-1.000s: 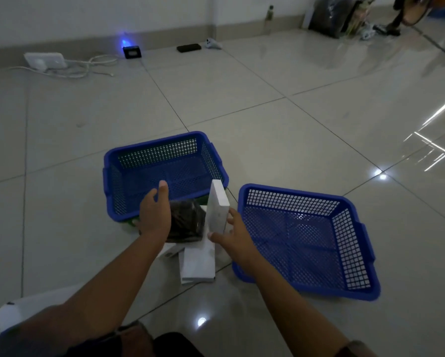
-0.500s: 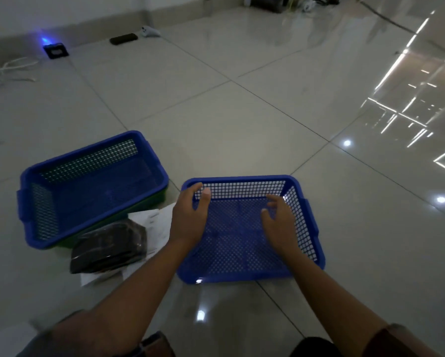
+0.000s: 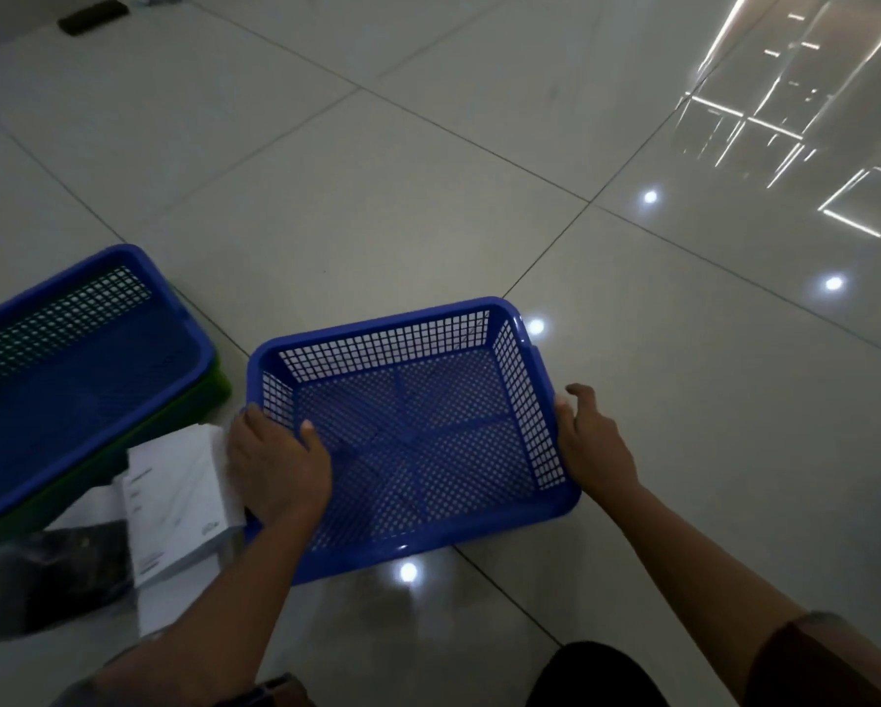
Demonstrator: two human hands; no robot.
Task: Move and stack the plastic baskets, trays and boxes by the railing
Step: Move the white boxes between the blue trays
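An empty blue mesh basket (image 3: 392, 318) sits on the tiled floor in front of me. My left hand (image 3: 275, 464) grips its left rim, thumb outside and fingers curled over the edge into the basket. My right hand (image 3: 589, 441) is at the basket's right side, its fingers lying against the outer wall near the handle. A second blue basket (image 3: 86, 349) stands to the left, nested in a green basket (image 3: 209, 387) whose edge shows beneath it.
White boxes (image 3: 178, 497) lie on the floor between the two blue baskets, with a dark wrapped bundle (image 3: 45, 574) beside them at lower left. A black flat object (image 3: 94, 15) lies far off near the top left. Glossy tiles stretch to the right.
My hands moved from above the basket's inside out to its two sides: the left took hold of the left rim, the right reached the right wall. The view dipped lower and closer.
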